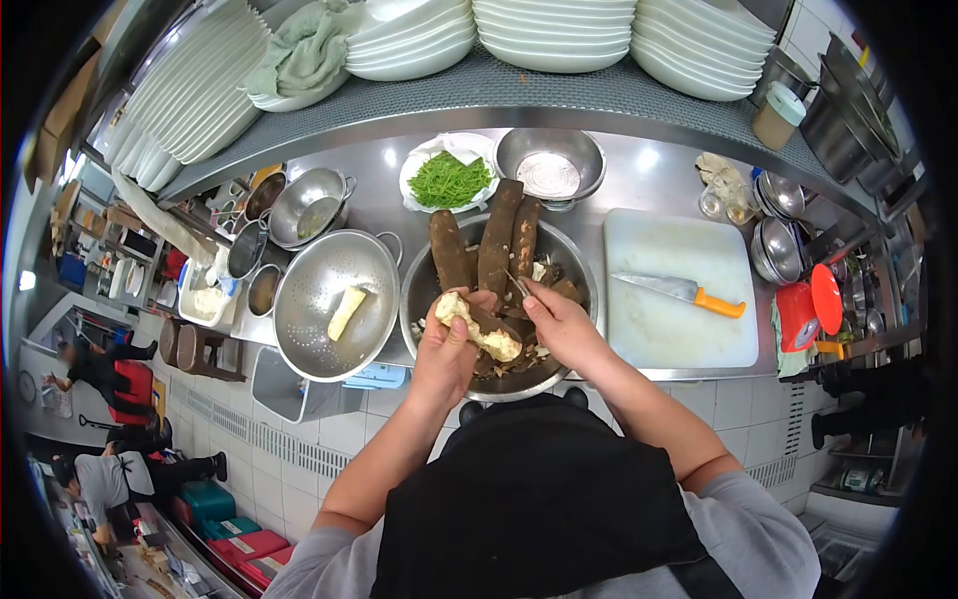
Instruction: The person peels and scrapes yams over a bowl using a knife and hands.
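Observation:
My left hand (446,351) is wrapped round a pale yellow, partly peeled root (498,345), which it holds over a steel bowl (591,324). My right hand (561,321) grips a thin metal peeling tool (518,285); whether it is a peeler or a small knife is unclear, as the fingers cover most of it. Long brown-skinned roots (496,240) stand and lean in the bowl, with peelings among them. To the left, one peeled pale piece (346,311) lies in a perforated steel colander (299,285).
A white cutting board (679,334) on the right bears an orange-handled knife (689,292). Behind are a plate of green stalks (449,180) and a steel bowl (589,170). A metal shelf (559,105) with stacked plates overhangs the counter. Two people (115,474) (95,364) are at far left.

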